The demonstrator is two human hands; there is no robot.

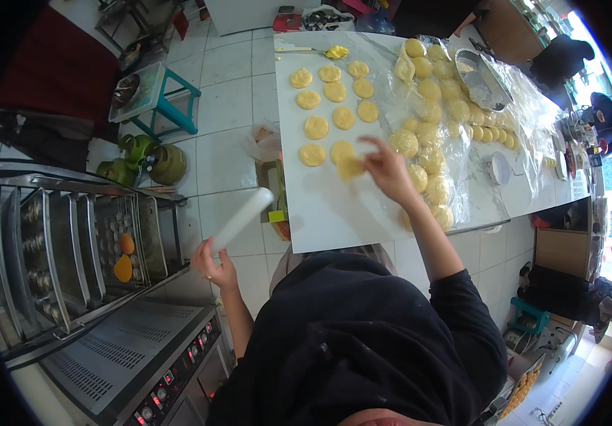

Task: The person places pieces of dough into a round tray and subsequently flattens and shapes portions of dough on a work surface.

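Observation:
My left hand (213,265) is wrapped round the lower end of a white rolling pin (243,219), held slantwise off the table's left edge. Over the white tabletop (334,220), my right hand (389,170) pinches the edge of a thin yellow dough disc (350,168), smeared by motion. That disc partly covers a flat dough round (341,150) lying beneath it. Several more flattened dough rounds (316,128) lie in rows toward the far left. To the right of my right hand, dough balls (430,135) sit under clear plastic sheeting.
A spatula (336,52) with yellow spread lies at the far table edge. A metal pan (482,82) and round tin (498,169) stand right. Left are a teal stool (178,106), gas cylinders (167,163), a tray rack (79,248) and an oven (128,355).

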